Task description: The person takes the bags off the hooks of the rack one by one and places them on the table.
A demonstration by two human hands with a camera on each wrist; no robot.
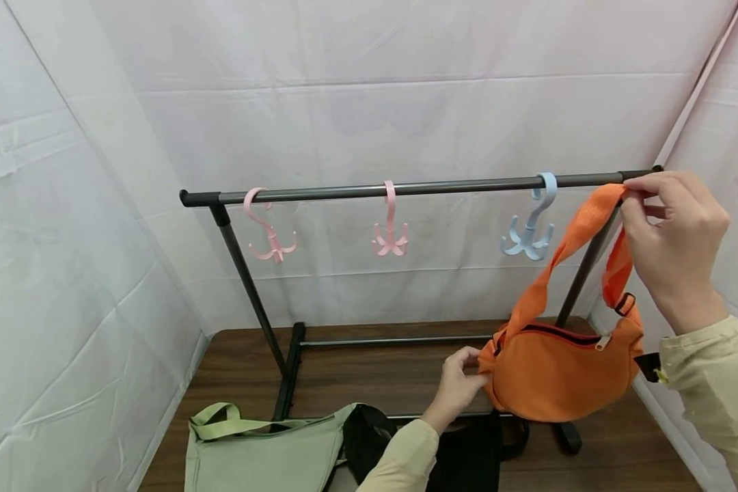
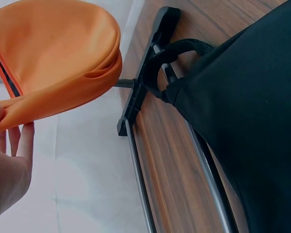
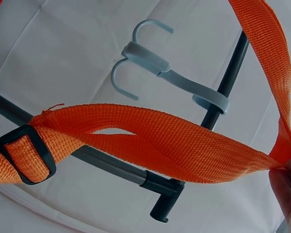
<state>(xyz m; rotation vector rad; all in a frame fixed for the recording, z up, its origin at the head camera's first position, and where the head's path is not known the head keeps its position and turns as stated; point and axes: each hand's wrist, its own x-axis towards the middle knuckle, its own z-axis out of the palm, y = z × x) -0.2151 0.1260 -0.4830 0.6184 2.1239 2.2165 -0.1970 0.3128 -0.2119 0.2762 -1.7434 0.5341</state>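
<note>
An orange shoulder bag hangs in front of the right part of a black rack. High on the right, my right hand pinches the top of its orange strap, close to the rail's right end. My left hand pinches the bag's left corner between thumb and fingers; the left wrist view also shows this hand at the fabric edge. The bag's zipper is partly open. A light blue claw hook hangs on the rail, left of the strap and apart from it.
Two pink claw hooks hang farther left on the rail. On the wooden table lie a light green bag and a black bag, below the rack. White fabric walls stand behind and at both sides.
</note>
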